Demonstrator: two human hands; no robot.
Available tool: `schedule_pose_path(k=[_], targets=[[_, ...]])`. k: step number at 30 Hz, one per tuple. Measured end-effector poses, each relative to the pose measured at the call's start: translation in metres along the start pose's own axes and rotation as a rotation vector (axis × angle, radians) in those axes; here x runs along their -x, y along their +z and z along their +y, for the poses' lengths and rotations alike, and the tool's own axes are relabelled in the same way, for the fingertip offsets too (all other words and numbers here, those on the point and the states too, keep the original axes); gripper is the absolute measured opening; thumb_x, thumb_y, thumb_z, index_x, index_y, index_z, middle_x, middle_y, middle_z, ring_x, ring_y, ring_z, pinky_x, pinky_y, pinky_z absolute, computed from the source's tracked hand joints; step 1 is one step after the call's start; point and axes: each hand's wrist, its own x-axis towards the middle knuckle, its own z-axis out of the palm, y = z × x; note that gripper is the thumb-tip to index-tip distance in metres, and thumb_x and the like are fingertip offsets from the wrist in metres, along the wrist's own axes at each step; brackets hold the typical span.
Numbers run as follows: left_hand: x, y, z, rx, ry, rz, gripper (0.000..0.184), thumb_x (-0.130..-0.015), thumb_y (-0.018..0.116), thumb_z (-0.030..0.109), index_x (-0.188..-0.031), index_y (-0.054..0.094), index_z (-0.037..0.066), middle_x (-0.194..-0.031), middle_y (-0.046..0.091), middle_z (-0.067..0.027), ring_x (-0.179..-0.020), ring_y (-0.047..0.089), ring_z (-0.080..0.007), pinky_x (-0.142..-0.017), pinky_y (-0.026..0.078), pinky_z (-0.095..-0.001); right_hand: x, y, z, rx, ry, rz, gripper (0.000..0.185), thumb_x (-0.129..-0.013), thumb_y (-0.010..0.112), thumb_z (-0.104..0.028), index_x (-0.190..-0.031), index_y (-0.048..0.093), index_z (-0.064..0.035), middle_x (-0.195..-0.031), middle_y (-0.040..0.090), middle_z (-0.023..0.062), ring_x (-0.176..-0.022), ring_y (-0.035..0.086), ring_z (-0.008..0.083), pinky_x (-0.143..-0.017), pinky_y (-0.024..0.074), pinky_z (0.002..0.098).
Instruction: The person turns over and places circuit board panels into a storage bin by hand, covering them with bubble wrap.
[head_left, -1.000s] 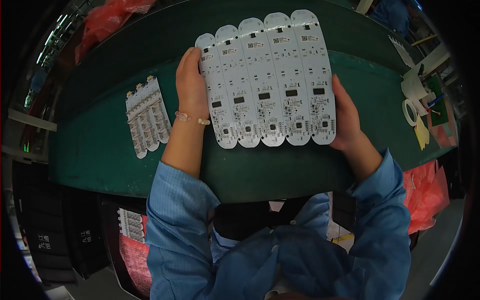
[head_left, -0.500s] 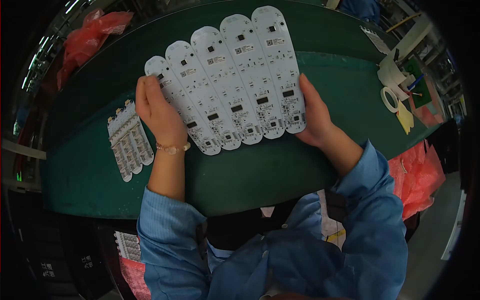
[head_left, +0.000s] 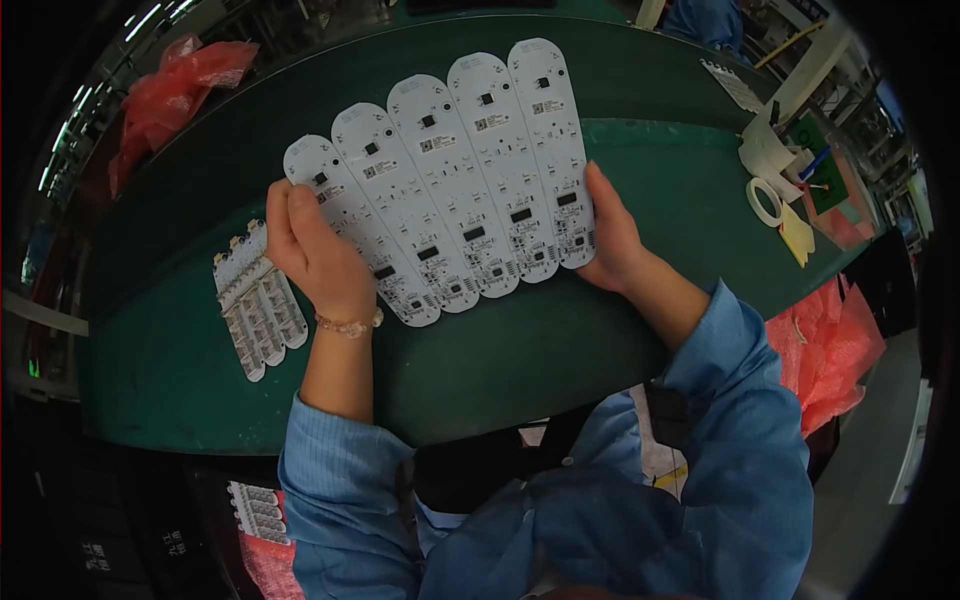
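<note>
A white circuit board panel (head_left: 450, 180), made of several round-ended strips side by side, is held up over the green table (head_left: 480, 370). Its face with black chips and small labels is turned up. My left hand (head_left: 325, 250) grips the panel's left edge, fingers folded at its upper left. On the right edge my right hand (head_left: 618, 235) holds the panel, thumb along the side, its other fingers hidden beneath. Left of my left hand, a smaller board panel (head_left: 262, 310) with metallic parts lies on the table.
Tape rolls (head_left: 764, 202), a yellow paper (head_left: 796, 236) and a blue pen (head_left: 815, 163) are at the right. Red plastic wrap (head_left: 180, 95) lies back left, more (head_left: 825, 350) at lower right. Another board panel (head_left: 258, 512) is below the table's left. Part of a person (head_left: 705, 22) shows behind.
Both hands and the large panel have shifted left in view, and the panel has tilted, its left side now lower. The whole scene has also shifted somewhat in the camera view.
</note>
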Motion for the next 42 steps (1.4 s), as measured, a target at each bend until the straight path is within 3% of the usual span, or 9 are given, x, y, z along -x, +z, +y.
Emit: schedule_pose_path(k=[11, 22, 25, 28, 31, 33, 37, 38, 42], targets=[[-0.001, -0.002, -0.003, 0.010, -0.013, -0.029, 0.020, -0.089, 0.040, 0.013, -0.080, 0.052, 0.001, -0.067, 0.044, 0.0033, -0.062, 0.033, -0.0034, -0.055, 0.028, -0.0207, 0.005, 0.004, 0.001, 0.026, 0.044, 0.035, 0.060, -0.094, 0.031, -0.048, -0.135, 0.032, -0.0045, -0.132, 0.043, 0.0137, -0.119, 0.045, 0.0286, -0.099, 0.0376, 0.0427], [-0.005, -0.006, -0.019, 0.012, -0.061, -0.049, 0.019, -0.089, 0.041, 0.016, -0.075, 0.047, 0.004, -0.069, 0.036, 0.0045, -0.068, 0.030, -0.0050, -0.060, 0.027, -0.0218, 0.014, 0.019, 0.001, 0.097, 0.033, -0.027, 0.059, -0.095, 0.025, -0.047, -0.136, 0.030, -0.0048, -0.133, 0.042, 0.0128, -0.120, 0.044, 0.0278, -0.099, 0.0368, 0.0414], [-0.005, -0.007, -0.027, -0.012, -0.021, -0.016, 0.021, -0.089, 0.041, 0.014, -0.073, 0.044, 0.002, -0.065, 0.035, 0.0036, -0.062, 0.028, -0.0045, -0.053, 0.024, -0.0220, 0.015, 0.021, -0.001, 0.116, 0.032, -0.025, 0.059, -0.095, 0.023, -0.047, -0.137, 0.030, -0.0060, -0.133, 0.043, 0.0120, -0.120, 0.044, 0.0277, -0.099, 0.0368, 0.0418], [-0.006, -0.008, -0.028, 0.063, -0.085, -0.016, 0.024, -0.091, 0.040, 0.017, -0.074, 0.047, 0.001, -0.065, 0.039, 0.0024, -0.062, 0.030, -0.0058, -0.054, 0.028, -0.0234, 0.016, 0.025, -0.003, 0.084, 0.034, -0.037, 0.058, -0.095, 0.024, -0.047, -0.136, 0.032, -0.0064, -0.132, 0.044, 0.0118, -0.120, 0.044, 0.0274, -0.099, 0.0368, 0.0407], [-0.005, -0.007, -0.032, 0.247, -0.354, 0.056, 0.027, -0.091, 0.039, 0.019, -0.077, 0.051, 0.000, -0.068, 0.046, 0.0006, -0.064, 0.037, -0.0073, -0.057, 0.033, -0.0240, 0.018, 0.028, -0.006, 0.021, 0.022, -0.042, 0.058, -0.096, 0.024, -0.046, -0.135, 0.032, -0.0051, -0.132, 0.044, 0.0119, -0.120, 0.044, 0.0267, -0.099, 0.0364, 0.0395], [-0.007, -0.017, -0.051, -0.046, -0.305, -0.087, 0.029, -0.092, 0.038, 0.020, -0.079, 0.054, 0.000, -0.075, 0.052, -0.0015, -0.066, 0.044, -0.0088, -0.059, 0.037, -0.0249, 0.019, 0.030, -0.008, -0.019, 0.011, -0.047, 0.058, -0.096, 0.025, -0.045, -0.135, 0.032, -0.0035, -0.132, 0.043, 0.0122, -0.120, 0.044, 0.0261, -0.100, 0.0360, 0.0386], [0.007, -0.027, -0.104, 0.614, -0.681, -0.311, 0.034, -0.094, 0.040, 0.029, -0.105, 0.054, 0.000, -0.098, 0.060, -0.0101, -0.089, 0.058, -0.0182, -0.077, 0.047, -0.0306, 0.023, 0.035, -0.012, -0.100, 0.026, -0.087, 0.057, -0.096, 0.025, -0.046, -0.136, 0.032, -0.0060, -0.133, 0.042, 0.0107, -0.121, 0.043, 0.0259, -0.100, 0.0348, 0.0400], [0.013, -0.029, -0.134, 1.343, -0.886, -0.427, 0.046, -0.093, 0.039, 0.037, -0.120, 0.046, 0.000, -0.112, 0.055, -0.0170, -0.103, 0.055, -0.0248, -0.089, 0.046, -0.0345, 0.023, 0.036, -0.012, -0.138, 0.039, -0.099, 0.057, -0.096, 0.025, -0.046, -0.136, 0.032, -0.0070, -0.133, 0.042, 0.0102, -0.121, 0.042, 0.0259, -0.100, 0.0346, 0.0406], [0.044, -0.006, -0.052, 1.319, -0.930, -0.592, 0.048, -0.093, 0.038, 0.038, -0.121, 0.046, 0.000, -0.114, 0.054, -0.0181, -0.104, 0.055, -0.0255, -0.089, 0.046, -0.0352, 0.025, 0.039, -0.011, -0.270, 0.105, -0.141, 0.056, -0.095, 0.025, -0.047, -0.136, 0.033, -0.0094, -0.133, 0.042, 0.0090, -0.121, 0.043, 0.0257, -0.100, 0.0346, 0.0412]])
